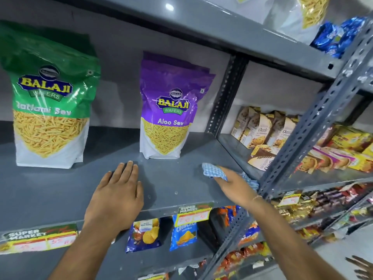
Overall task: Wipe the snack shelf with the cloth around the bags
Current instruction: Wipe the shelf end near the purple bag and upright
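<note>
The right hand [232, 178] is pressing a checked cloth [214, 171] onto the shelf [171, 182] near its right front corner, fingers closed over the bunched fabric. The left hand [119, 190] is lying flat and empty on the shelf, fingers spread, palm down. The purple bag [167, 110] is standing behind and left of the cloth, nearer the right hand, with the green bag [50, 98] far left behind the left hand.

Supermkt, steel racks [310, 126], price tags [38, 240], snack bags [165, 112]
</note>
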